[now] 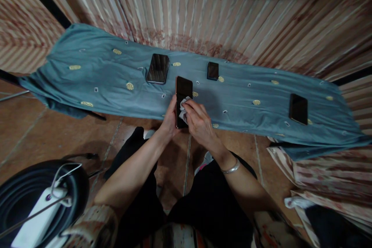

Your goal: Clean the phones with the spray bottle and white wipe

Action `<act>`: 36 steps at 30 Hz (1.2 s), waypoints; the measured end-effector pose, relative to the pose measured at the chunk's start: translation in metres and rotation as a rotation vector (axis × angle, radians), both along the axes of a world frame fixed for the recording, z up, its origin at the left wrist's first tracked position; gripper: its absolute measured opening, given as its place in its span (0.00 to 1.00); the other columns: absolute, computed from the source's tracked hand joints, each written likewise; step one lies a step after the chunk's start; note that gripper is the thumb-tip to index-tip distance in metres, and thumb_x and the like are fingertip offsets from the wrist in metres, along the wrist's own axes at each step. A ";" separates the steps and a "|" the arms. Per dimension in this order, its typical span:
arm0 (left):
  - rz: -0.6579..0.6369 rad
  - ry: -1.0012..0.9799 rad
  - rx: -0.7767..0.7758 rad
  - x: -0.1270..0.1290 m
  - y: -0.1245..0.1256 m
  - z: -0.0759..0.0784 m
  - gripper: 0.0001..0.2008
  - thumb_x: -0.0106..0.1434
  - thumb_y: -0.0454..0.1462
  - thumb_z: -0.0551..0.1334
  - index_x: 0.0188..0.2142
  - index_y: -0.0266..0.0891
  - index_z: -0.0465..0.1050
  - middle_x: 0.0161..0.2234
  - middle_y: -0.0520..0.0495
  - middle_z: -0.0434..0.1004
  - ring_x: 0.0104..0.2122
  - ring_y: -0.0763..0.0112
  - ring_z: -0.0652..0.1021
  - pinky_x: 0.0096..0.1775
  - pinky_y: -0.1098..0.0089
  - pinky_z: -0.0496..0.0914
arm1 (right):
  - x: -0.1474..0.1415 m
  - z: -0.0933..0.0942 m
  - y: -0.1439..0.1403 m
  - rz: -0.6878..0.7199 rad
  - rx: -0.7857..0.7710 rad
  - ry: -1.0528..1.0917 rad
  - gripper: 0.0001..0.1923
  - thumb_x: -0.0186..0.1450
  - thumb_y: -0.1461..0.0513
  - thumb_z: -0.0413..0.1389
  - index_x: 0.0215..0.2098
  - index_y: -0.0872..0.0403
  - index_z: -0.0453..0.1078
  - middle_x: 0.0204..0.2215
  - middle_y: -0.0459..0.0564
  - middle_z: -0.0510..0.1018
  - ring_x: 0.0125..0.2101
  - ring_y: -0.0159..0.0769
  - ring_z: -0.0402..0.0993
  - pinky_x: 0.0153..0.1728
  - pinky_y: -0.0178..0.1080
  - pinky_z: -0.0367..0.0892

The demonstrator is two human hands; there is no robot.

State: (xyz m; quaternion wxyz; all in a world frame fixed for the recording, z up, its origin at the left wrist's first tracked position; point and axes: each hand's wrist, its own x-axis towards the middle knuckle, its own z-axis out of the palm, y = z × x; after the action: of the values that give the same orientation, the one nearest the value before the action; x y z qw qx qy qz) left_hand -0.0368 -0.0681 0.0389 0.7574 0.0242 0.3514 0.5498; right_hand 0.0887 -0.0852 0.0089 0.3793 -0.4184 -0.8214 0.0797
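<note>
My left hand [171,118] is wrapped round the edge of a dark smartphone [184,85], which it holds up over the near edge of the cloth-covered bench. Pinched in the fingers of my right hand [199,121] is a crumpled pale grey cloth [183,111], pressed against the phone's screen. The cloth and fingers hide part of the lower screen. Beyond the held phone, a second smartphone [158,68] lies a little to the left. A smaller dark device [213,71] lies to the right, and another smartphone [298,109] rests near the right end.
A teal sheet with yellow prints [238,89] covers the long bench. Pleated curtains [180,11] hang behind it. On the tiled floor [171,162], at lower left, a black coil [78,186] carries a white power strip [36,221] with a cable. My knees are close to the bench.
</note>
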 end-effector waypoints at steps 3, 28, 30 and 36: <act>-0.034 -0.019 0.012 -0.002 0.003 -0.002 0.24 0.75 0.51 0.57 0.34 0.35 0.80 0.30 0.46 0.85 0.32 0.68 0.85 0.39 0.71 0.79 | 0.004 -0.004 0.003 -0.030 0.006 -0.002 0.23 0.77 0.67 0.45 0.64 0.57 0.73 0.60 0.62 0.78 0.58 0.48 0.76 0.61 0.54 0.74; -0.001 0.032 -0.014 0.003 -0.002 -0.003 0.20 0.69 0.51 0.64 0.33 0.36 0.79 0.34 0.43 0.86 0.41 0.62 0.86 0.45 0.68 0.79 | -0.002 0.004 -0.007 0.020 -0.035 -0.041 0.23 0.78 0.65 0.46 0.65 0.54 0.73 0.61 0.59 0.78 0.59 0.47 0.75 0.62 0.54 0.73; -0.018 0.026 -0.021 0.005 -0.004 -0.003 0.20 0.69 0.50 0.64 0.31 0.37 0.78 0.36 0.42 0.86 0.43 0.60 0.86 0.47 0.66 0.79 | -0.001 0.005 -0.006 0.025 -0.025 -0.028 0.22 0.78 0.65 0.45 0.64 0.54 0.73 0.60 0.59 0.78 0.59 0.47 0.75 0.62 0.54 0.73; -0.037 0.037 -0.040 0.002 -0.005 0.000 0.21 0.72 0.50 0.62 0.29 0.38 0.76 0.31 0.45 0.85 0.39 0.63 0.86 0.42 0.70 0.79 | -0.002 0.008 -0.009 0.044 -0.035 -0.031 0.22 0.77 0.66 0.46 0.63 0.53 0.74 0.59 0.59 0.79 0.56 0.48 0.76 0.59 0.53 0.75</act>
State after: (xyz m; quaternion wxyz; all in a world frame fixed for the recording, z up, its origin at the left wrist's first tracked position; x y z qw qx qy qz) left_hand -0.0344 -0.0727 0.0385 0.7612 0.0258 0.3757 0.5280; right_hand 0.0866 -0.0943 0.0167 0.3575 -0.4082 -0.8345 0.0960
